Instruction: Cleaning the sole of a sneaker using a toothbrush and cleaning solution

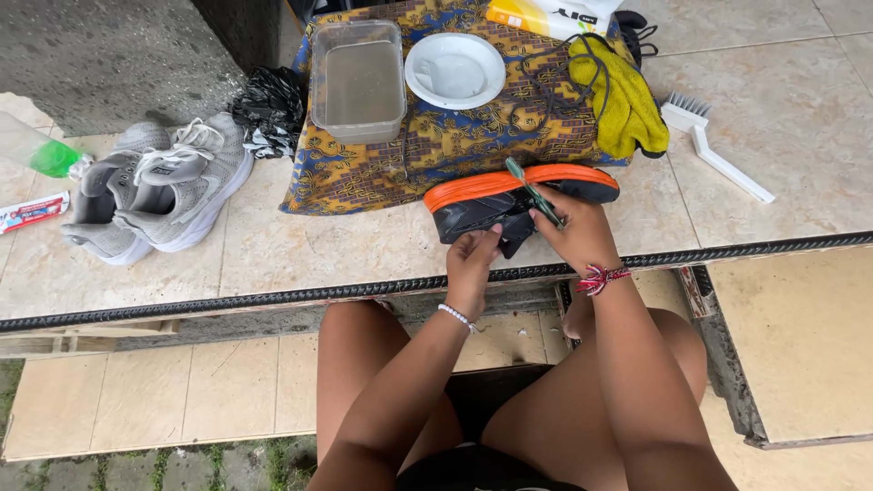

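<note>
A black shoe with an orange sole [509, 193] lies on its side on the tiled ledge, partly on a patterned cloth [455, 136]. My left hand [473, 259] grips the shoe's black upper at its near edge. My right hand [577, 232] holds a green toothbrush [532, 191], its head resting against the orange sole. A red string band is on my right wrist and a white bead bracelet on my left.
On the cloth stand a clear tub of murky water [359, 82], a white bowl [455, 68] and a yellow rag [623, 105]. A white scrub brush [714, 145] lies right. Grey sneakers [159, 186], a green bottle [41, 155] and a tube [32, 212] lie left.
</note>
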